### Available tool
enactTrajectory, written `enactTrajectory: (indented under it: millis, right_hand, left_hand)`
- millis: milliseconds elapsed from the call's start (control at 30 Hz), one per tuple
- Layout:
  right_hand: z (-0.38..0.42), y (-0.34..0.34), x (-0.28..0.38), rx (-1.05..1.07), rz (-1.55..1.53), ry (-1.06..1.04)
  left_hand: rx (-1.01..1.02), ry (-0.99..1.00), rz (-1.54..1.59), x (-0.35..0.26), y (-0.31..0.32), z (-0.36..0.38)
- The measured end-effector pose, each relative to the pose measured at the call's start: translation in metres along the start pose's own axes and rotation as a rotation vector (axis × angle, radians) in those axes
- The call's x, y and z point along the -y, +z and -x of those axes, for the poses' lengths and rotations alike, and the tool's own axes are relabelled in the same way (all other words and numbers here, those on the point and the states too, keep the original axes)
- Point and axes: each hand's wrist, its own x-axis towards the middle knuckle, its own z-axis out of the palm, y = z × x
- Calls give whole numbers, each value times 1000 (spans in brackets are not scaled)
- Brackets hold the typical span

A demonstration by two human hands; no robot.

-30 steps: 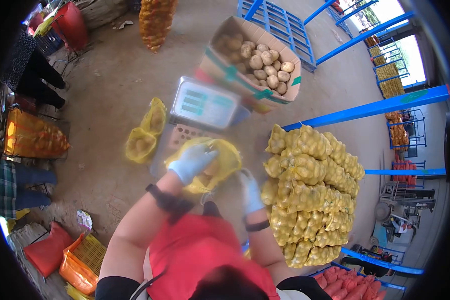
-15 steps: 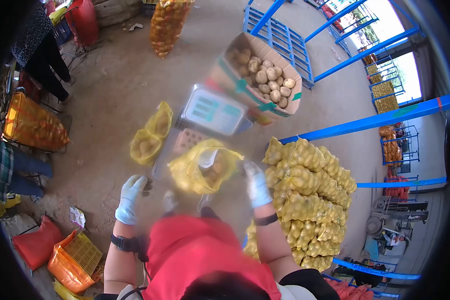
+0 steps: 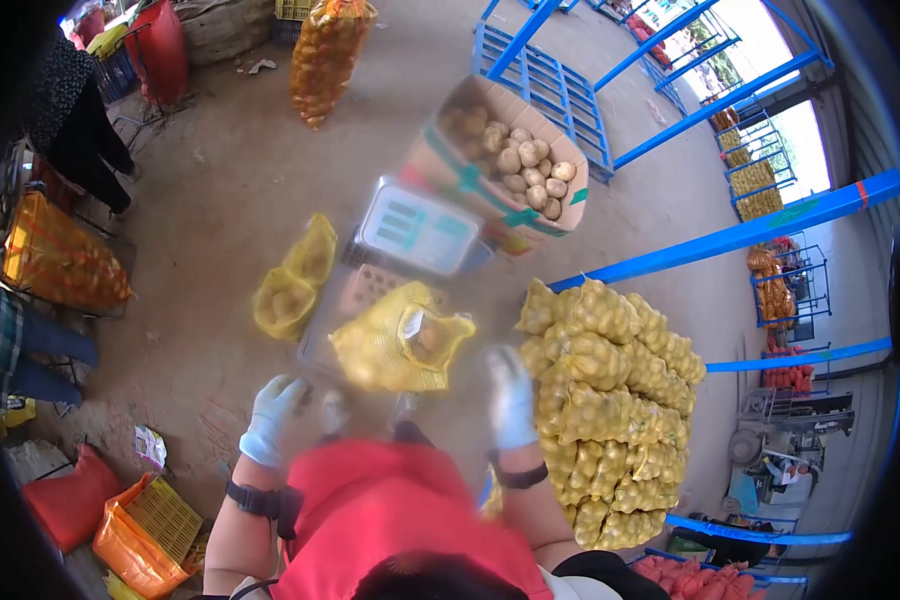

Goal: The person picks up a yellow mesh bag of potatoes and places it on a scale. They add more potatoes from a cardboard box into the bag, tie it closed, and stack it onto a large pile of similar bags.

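A yellow mesh sack [image 3: 370, 345] with potatoes in it stands in front of me on the platform of a scale [image 3: 318, 345]. Its mouth gapes to the right, and a white label [image 3: 413, 322] shows there. Left of the sack, my left hand [image 3: 276, 408], in a pale glove, is apart from it with fingers extended and nothing held. On the other side my gloved right hand [image 3: 511, 395] is slightly blurred; its fingers are stretched out, holding nothing, between the sack and a stack of filled yellow sacks [image 3: 620, 370]. The scale's display [image 3: 415, 228] is beyond the sack.
A smaller yellow mesh bag [image 3: 285, 305] lies left of the scale. Behind the display stands a cardboard box [image 3: 560, 215] of potatoes. Blue metal frames [image 3: 730, 235] rise on the right. An orange sack [image 3: 328, 60] stands farther back; other people [image 3: 75, 125] are at the left.
My right hand has drawn away from the sack's rim toward me. The sack's mouth has sagged and turned right. My left hand has shifted slightly nearer my body.
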Motion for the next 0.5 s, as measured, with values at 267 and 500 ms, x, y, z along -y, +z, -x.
enactTrajectory:
  millis: [267, 500]
  right_hand:
    - [-42, 52, 183, 129, -437, -175]
    - [9, 25, 170, 278, -365, -15]
  left_hand:
    - [402, -415, 519, -38, 61, 2]
    - [461, -693, 1296, 8, 173, -52]
